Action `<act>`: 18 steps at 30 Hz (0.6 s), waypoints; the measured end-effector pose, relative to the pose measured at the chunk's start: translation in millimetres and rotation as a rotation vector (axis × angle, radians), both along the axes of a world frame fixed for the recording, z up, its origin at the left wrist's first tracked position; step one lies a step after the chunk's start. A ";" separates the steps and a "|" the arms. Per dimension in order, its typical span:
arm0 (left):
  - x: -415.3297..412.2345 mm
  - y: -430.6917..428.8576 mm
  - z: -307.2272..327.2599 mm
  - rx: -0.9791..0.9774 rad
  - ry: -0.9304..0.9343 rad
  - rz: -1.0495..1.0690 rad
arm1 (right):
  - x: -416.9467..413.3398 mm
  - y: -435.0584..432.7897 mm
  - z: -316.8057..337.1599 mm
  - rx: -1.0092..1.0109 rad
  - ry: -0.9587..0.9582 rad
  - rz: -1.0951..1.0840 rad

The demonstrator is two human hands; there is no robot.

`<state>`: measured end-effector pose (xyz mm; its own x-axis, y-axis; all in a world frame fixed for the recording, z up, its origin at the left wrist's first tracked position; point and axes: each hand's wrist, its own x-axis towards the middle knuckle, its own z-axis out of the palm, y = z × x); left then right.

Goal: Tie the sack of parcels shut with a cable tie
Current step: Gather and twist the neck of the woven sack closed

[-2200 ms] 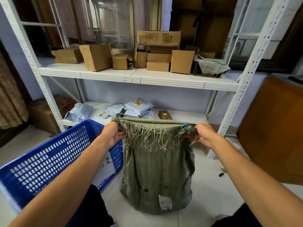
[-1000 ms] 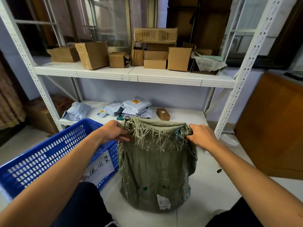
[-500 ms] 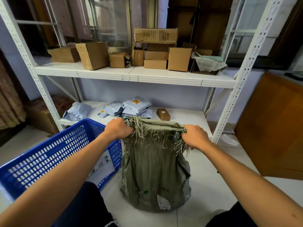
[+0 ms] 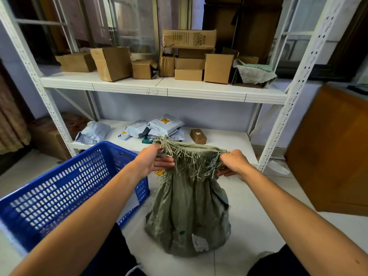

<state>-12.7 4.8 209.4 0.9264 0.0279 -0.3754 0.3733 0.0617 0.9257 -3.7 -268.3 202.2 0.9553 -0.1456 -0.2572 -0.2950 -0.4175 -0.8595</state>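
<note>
Rough weave against hard, smooth finishes

Woven sack [image 4: 187, 212]: coarse, matt, frayed rim. Basket [image 4: 59, 196]: glossy blue plastic. Boxes [image 4: 111, 62]: matt cardboard. Shelf [image 4: 199, 92]: smooth white-painted metal. Floor [image 4: 249, 226]: glossy tile.

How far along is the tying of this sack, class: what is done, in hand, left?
Done: the sack stands bulging on the floor. In hand: the left hand and right hand each grip an end of its frayed mouth, stretched flat between them. Left: gather the mouth into a neck and bind it; no cable tie shows anywhere yet.
</note>
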 end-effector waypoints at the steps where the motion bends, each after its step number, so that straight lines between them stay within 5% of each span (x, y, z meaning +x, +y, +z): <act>1: -0.2 -1.3 -2.1 -0.069 0.000 0.008 | 0.0 0.5 0.6 0.028 0.013 0.019; 10: 0.0 -1.3 -10.2 -0.276 -0.068 0.171 | 3.3 -11.8 0.2 0.045 0.077 0.339; 18: 0.6 8.2 -8.7 -0.159 -0.059 -0.005 | 4.2 -18.9 -8.4 -0.004 -0.006 0.206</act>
